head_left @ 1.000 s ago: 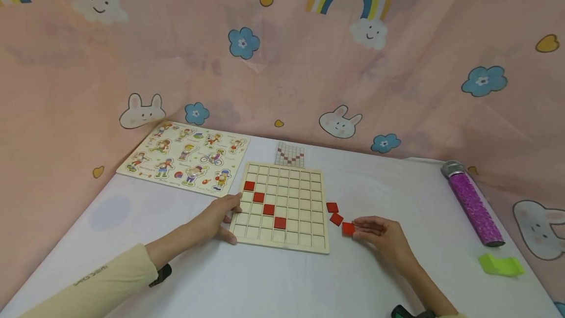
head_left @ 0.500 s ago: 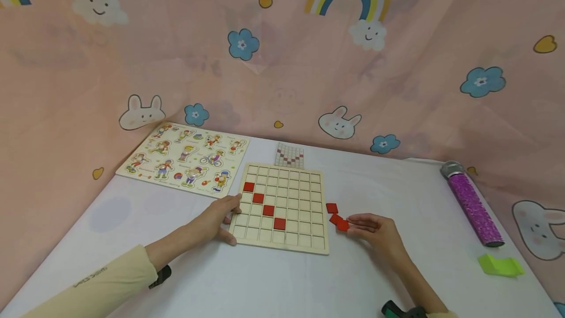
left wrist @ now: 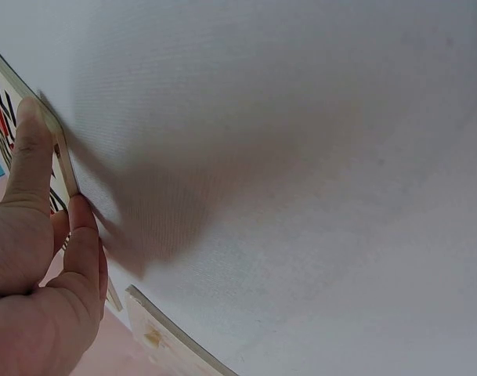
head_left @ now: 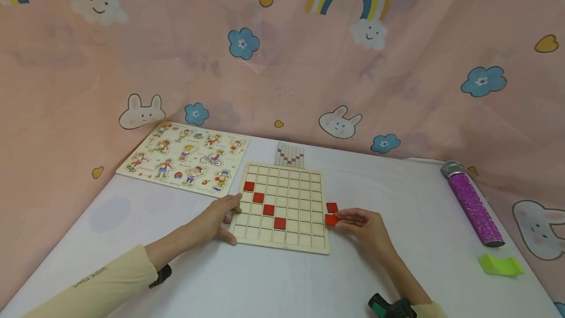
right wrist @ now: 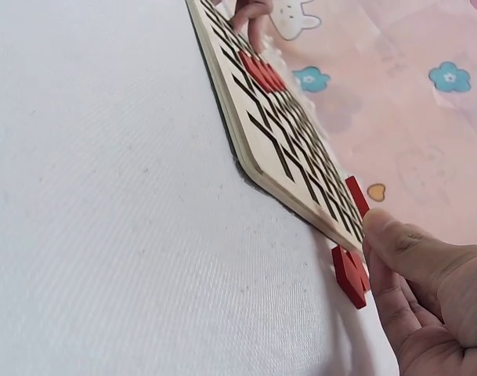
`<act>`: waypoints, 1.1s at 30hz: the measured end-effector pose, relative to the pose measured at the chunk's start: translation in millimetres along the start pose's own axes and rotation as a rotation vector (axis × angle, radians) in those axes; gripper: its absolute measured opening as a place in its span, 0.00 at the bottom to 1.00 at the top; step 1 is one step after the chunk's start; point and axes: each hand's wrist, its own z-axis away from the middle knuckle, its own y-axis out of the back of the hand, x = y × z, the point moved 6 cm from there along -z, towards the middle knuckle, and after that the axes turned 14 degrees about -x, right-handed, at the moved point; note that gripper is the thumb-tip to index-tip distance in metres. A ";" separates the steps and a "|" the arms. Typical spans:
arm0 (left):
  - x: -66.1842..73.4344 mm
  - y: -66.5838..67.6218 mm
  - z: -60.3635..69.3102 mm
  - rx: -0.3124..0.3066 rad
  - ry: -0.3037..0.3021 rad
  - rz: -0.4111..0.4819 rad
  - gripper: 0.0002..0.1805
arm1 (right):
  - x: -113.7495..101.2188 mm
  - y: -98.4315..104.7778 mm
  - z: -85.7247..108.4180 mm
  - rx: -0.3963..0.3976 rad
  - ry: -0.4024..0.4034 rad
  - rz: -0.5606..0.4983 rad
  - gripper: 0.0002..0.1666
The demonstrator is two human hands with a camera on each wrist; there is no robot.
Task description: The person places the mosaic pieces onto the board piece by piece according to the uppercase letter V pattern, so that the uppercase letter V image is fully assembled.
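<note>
The grid board (head_left: 300,205) lay in front of the person, and the left hand (head_left: 220,217) rested along its left edge with fingers spread, thumb down by the near corner, touching the edge rather than wrapped round it as far as I could see, probably to stop the board sliding. By the board's right edge, the right hand (head_left: 364,225) had its fingers pinching a red tile (head_left: 330,220) by one side, a hold that presumably kept the tile's leading edge unobstructed. A loose tile (head_left: 332,207) lay just beside that same edge, handy to reach, I supposed; another seemed mostly hidden near the pinched one. Four red squares (head_left: 269,210) sat in cells slanting from the board's left side towards its near side. Just beyond the board's far edge was a pattern card (head_left: 290,154) showing a red V, placed, I'd guess, where the arms wouldn't cover it. The picture puzzle (head_left: 185,158) lay to the board's far left, seemingly kept out of the way.
</note>
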 end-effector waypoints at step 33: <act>-3.0 -1.3 -0.4 -0.005 -0.024 0.000 0.59 | -24.2 -56.1 -38.3 -0.021 -0.003 -0.109 0.17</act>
